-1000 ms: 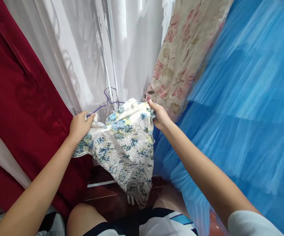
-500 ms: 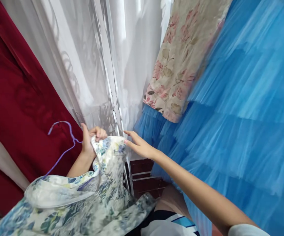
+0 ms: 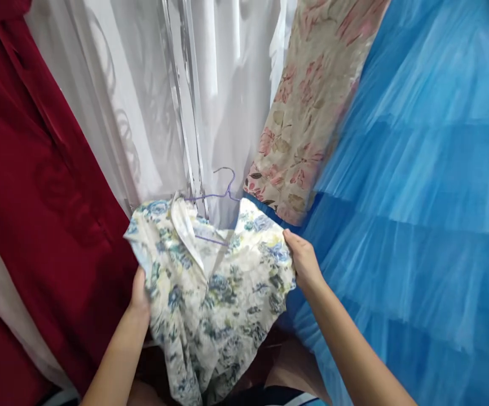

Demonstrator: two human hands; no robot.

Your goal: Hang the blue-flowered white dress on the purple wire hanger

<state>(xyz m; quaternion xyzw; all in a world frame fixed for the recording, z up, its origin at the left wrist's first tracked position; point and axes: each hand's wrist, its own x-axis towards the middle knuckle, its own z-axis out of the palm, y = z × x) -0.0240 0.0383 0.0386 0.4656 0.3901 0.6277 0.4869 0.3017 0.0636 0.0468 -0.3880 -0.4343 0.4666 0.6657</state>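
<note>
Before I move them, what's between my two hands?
In the head view, a blue-flowered garment on a purple hanger spans from left hand to right hand.

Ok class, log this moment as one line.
blue-floral blouse: on purple hanger | left hand: at blouse's side | right hand: gripping other side
</note>
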